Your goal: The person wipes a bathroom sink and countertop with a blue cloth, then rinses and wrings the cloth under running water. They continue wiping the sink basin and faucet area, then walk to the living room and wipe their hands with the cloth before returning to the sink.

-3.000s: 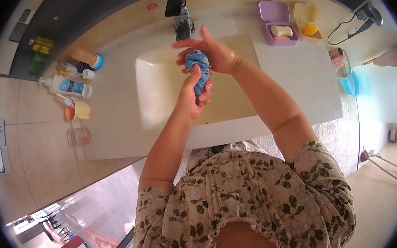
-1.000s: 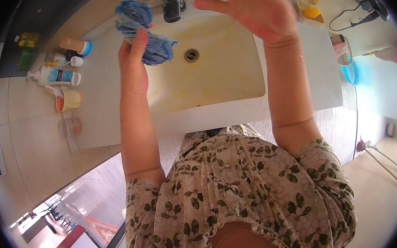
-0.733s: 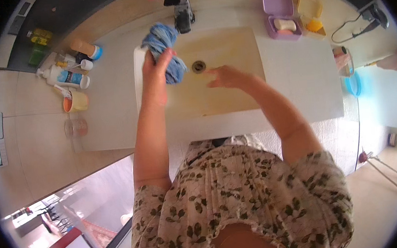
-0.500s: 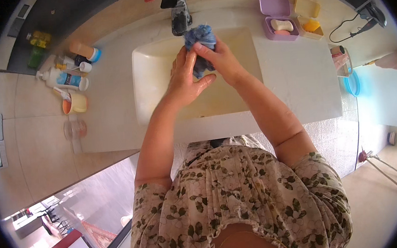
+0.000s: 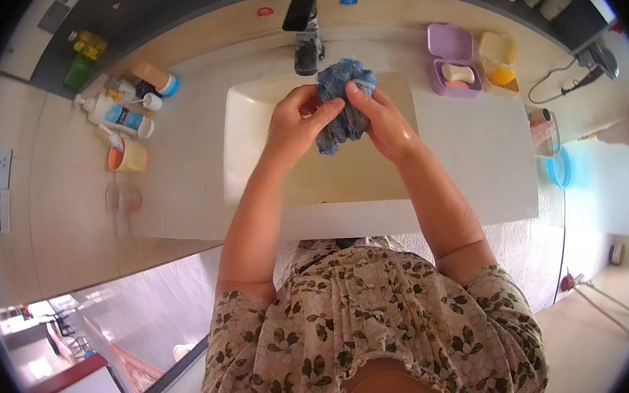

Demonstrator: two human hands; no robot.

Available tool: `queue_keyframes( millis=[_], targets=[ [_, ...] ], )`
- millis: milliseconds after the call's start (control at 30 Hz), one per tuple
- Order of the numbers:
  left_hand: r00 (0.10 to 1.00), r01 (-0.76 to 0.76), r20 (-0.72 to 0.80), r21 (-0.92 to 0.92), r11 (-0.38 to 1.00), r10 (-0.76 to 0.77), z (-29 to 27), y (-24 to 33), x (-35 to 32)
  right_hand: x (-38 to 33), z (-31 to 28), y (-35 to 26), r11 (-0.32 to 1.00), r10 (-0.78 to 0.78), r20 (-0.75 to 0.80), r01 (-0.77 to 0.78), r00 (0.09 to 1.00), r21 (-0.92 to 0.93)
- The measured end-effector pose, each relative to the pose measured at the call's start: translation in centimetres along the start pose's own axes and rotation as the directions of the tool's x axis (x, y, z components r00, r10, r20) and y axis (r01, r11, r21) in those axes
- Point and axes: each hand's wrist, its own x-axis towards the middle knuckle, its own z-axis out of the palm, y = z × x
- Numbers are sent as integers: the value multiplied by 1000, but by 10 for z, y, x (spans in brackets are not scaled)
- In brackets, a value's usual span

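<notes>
A crumpled blue cloth is held between my two hands above the sink. My left hand grips its left side, thumb pressed on the front and fingers curled behind. My right hand holds the right side, its thumb across the upper part of the cloth. The lower end of the cloth hangs loose between the hands. Just beyond it stands a dark faucet, its spout close to the cloth's upper edge. Most of my fingertips are hidden behind the cloth.
To the right on the counter sit an open purple soap box and a yellow soap box. A hair dryer hangs farther right. On the left are a white pump bottle, a yellow cup and a clear cup.
My left hand has closed from spread fingers into a grip on the cloth. The cloth is now more spread out, its lower end hanging. The whole view has shifted slightly.
</notes>
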Motion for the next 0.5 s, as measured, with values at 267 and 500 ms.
queue_keyframes(
  millis=[267, 500],
  targets=[
    [986, -60, -164, -573, 817, -43, -39, 9, -12, 23, 3, 3, 998, -64, -86, 65, 994, 1],
    [970, -142, -237, -712, 687, -46, -57, 27, -40, 43, 26, 12, 946, -200, 45, 205, 979, -250]
  ],
)
